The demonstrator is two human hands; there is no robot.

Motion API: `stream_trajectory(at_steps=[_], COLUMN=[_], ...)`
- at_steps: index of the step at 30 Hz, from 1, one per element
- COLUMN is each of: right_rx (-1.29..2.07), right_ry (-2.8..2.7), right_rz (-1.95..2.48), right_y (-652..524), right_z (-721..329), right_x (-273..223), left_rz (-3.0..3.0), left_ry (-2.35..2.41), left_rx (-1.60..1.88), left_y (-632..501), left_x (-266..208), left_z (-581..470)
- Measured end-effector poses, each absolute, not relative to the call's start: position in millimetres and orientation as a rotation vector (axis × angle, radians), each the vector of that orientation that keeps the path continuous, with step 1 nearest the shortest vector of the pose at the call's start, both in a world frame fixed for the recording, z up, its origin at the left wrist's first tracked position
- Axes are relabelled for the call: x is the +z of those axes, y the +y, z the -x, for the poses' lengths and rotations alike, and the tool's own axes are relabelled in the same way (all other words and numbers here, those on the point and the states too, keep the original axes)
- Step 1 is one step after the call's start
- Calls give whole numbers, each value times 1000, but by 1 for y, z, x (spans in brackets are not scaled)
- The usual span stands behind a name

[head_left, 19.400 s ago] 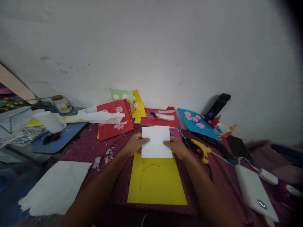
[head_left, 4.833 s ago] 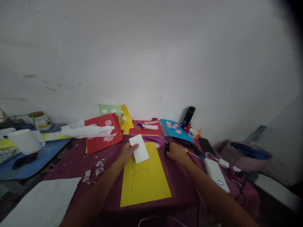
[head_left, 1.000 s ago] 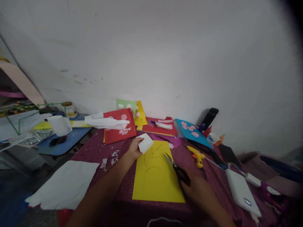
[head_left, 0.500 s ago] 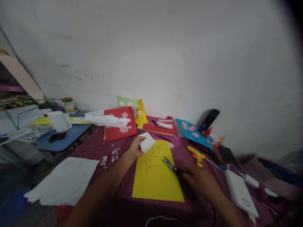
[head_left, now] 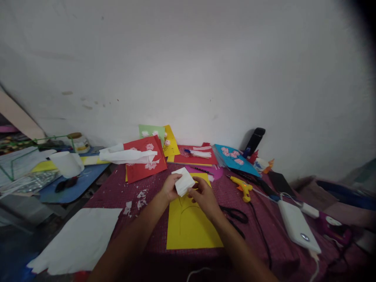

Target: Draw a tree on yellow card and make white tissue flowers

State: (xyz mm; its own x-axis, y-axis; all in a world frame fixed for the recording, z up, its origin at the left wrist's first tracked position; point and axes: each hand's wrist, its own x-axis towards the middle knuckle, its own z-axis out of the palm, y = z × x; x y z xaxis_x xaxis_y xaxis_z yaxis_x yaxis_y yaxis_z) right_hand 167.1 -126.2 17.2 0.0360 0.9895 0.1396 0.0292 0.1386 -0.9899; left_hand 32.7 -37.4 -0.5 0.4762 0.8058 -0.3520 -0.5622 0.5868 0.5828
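- Gripping the folded white paper [head_left: 184,181], the left hand [head_left: 170,188] has its thumb on top and its fingers behind; a slackening here would probably let the layers slip out of line or spring open.
- The right hand [head_left: 205,196] has thumb and finger at the paper's right edge. Whether they pinch or merely touch, I cannot tell; uneven pulling between the hands could crease or tear that corner.
- The paper is held above the upper part of the yellow sheet [head_left: 199,231]. Leaning on the sheet could shift it or smudge its dark curved lines, if they are pencil.
- The scissors [head_left: 227,209] lie on the purple cloth [head_left: 158,231] beside the right forearm, handles showing and blades hidden. A careless sweep of that arm might knock them or meet an edge.
- The yellow glue gun [head_left: 242,186] lies further right and seems to show an orange light; if hot, its nozzle could burn fingers or mark the cloth. Its black cord [head_left: 263,234] runs toward the near edge, where a sleeve or arm might snag it.
- White scraps [head_left: 142,199] sit near the left forearm, easily scattered by a brush.
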Motion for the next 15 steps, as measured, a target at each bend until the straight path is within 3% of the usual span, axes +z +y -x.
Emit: stream_trajectory(at_steps=[7, 15], right_rx=[996, 336], right_ry=[-1271, -1581], right_rz=[1181, 1387], right_y=[-121, -119], right_z=[-165, -166], right_x=[11, 18], left_rz=[-433, -447], left_ry=[658, 670], left_rx=[848, 883], left_y=[-34, -34], left_x=[-9, -9], left_z=[-33, -35])
